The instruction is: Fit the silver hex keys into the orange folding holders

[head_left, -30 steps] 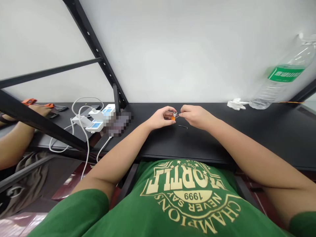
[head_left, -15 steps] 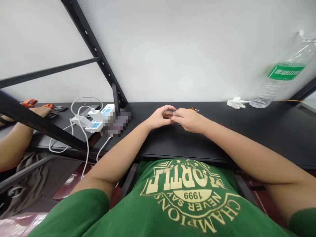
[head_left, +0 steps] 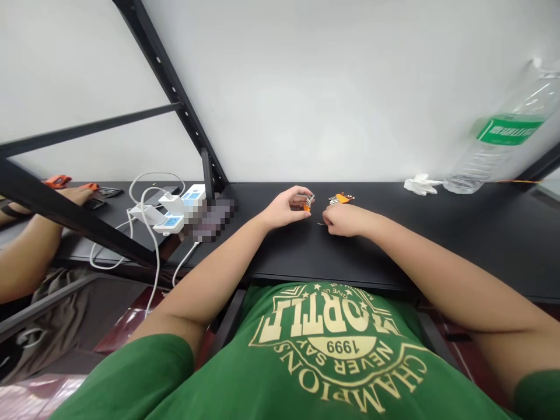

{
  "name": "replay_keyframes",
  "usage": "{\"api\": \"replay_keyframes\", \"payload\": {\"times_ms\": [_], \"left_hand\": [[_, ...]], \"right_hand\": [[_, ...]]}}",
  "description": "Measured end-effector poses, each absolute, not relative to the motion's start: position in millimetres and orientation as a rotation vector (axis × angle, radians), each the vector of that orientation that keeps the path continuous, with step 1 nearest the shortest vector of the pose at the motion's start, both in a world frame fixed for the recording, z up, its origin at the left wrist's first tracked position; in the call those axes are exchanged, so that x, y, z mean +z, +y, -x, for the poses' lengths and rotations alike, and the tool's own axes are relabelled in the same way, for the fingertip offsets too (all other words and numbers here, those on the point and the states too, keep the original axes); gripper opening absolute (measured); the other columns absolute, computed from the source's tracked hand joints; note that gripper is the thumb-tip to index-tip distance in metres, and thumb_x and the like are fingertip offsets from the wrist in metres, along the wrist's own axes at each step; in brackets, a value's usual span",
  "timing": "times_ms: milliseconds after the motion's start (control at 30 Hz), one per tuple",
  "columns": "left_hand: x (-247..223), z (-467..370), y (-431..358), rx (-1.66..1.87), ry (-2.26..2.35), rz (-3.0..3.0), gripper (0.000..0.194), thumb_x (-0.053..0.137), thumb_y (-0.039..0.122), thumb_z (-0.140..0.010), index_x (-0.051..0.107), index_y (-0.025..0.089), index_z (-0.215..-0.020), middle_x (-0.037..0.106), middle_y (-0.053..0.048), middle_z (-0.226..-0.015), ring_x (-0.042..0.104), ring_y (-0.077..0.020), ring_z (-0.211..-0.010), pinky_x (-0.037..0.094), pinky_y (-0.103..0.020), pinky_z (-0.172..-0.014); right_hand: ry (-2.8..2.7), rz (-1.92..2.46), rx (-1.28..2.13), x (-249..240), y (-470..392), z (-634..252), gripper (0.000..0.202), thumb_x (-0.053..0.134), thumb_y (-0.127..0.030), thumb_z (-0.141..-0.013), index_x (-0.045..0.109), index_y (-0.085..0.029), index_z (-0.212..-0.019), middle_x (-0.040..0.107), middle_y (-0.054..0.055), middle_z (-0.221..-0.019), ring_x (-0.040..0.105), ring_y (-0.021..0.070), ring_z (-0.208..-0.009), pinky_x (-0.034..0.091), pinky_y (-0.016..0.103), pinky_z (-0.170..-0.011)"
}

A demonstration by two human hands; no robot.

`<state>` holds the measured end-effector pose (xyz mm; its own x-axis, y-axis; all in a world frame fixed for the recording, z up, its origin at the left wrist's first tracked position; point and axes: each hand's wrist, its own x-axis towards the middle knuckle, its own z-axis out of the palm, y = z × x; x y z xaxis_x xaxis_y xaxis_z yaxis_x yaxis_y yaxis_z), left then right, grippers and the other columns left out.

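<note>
orange piece (head_left: 307, 206) in left hand (head_left: 285, 209), right hand (head_left: 340, 220) apart

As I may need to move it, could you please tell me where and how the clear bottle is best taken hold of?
Probably around the round body of the clear bottle at its green label, from the near side: the wall backs it, and the crumpled white tissue lies just left of its base.

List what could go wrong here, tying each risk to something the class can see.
The left hand holds a small orange and metal piece, which might slip. The thin rod by the right hand could be mislaid on the black table. An orange holder with metal rods, just behind that hand, might get nudged.
</note>
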<state>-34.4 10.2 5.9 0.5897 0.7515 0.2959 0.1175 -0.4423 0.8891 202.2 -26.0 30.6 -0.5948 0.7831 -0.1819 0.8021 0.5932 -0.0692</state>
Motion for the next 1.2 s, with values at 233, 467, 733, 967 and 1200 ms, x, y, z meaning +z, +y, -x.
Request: {"api": "replay_keyframes", "payload": {"times_ms": [233, 467, 733, 967, 1200], "left_hand": [[7, 36, 9, 0.871, 0.735, -1.949, 0.060, 0.088, 0.028, -0.072, 0.058, 0.019, -0.124, 0.073, -0.013, -0.118, 0.072, -0.0245, -0.111, 0.055, -0.043, -0.102], [7, 35, 9, 0.883, 0.735, -1.925, 0.060, 0.088, 0.029, -0.073, 0.058, 0.018, -0.123, 0.073, -0.013, -0.115, 0.072, -0.0240, -0.110, 0.055, -0.043, -0.102], [7, 35, 9, 0.889, 0.746, -1.924, 0.059, 0.088, 0.026, -0.072, 0.058, 0.018, -0.122, 0.073, -0.012, -0.115, 0.072, -0.0232, -0.108, 0.055, -0.043, -0.102], [8, 34, 7, 0.861, 0.770, -1.918, 0.059, 0.087, 0.025, -0.073, 0.058, 0.017, -0.123, 0.074, -0.013, -0.114, 0.072, -0.0240, -0.110, 0.054, -0.044, -0.103], [6, 34, 8, 0.835, 0.777, -1.914, 0.059, 0.088, 0.026, -0.071, 0.059, 0.018, -0.122, 0.075, -0.011, -0.112, 0.073, -0.0234, -0.107, 0.055, -0.043, -0.101]], "right_hand": [[3.058, -1.403, -0.352, 32, -25, -204, 0.009, 0.060, -0.014, -0.083, 0.068, -0.019, -0.086, 0.072, 0.004, -0.082, 0.061, 0.0171, -0.072, 0.040, 0.028, -0.067], [3.518, -1.125, -0.283, 29, -18, -216, 0.017, 0.056, -0.014, -0.089, 0.072, -0.019, -0.090, 0.071, 0.006, -0.087, 0.061, 0.0171, -0.072, 0.044, 0.029, -0.070], [3.597, -0.998, -0.213, 30, -15, -220, 0.023, 0.054, -0.014, -0.093, 0.077, -0.018, -0.096, 0.071, 0.008, -0.090, 0.065, 0.0195, -0.078, 0.050, 0.032, -0.075], [3.587, -0.956, -0.107, 28, -14, -219, 0.027, 0.053, -0.013, -0.094, 0.079, -0.019, -0.098, 0.071, 0.009, -0.093, 0.065, 0.0198, -0.080, 0.051, 0.032, -0.076], [3.448, -0.998, 0.119, 33, -25, -221, 0.030, 0.053, -0.009, -0.093, 0.078, -0.021, -0.103, 0.069, 0.009, -0.100, 0.061, 0.0191, -0.080, 0.044, 0.030, -0.071]]}}
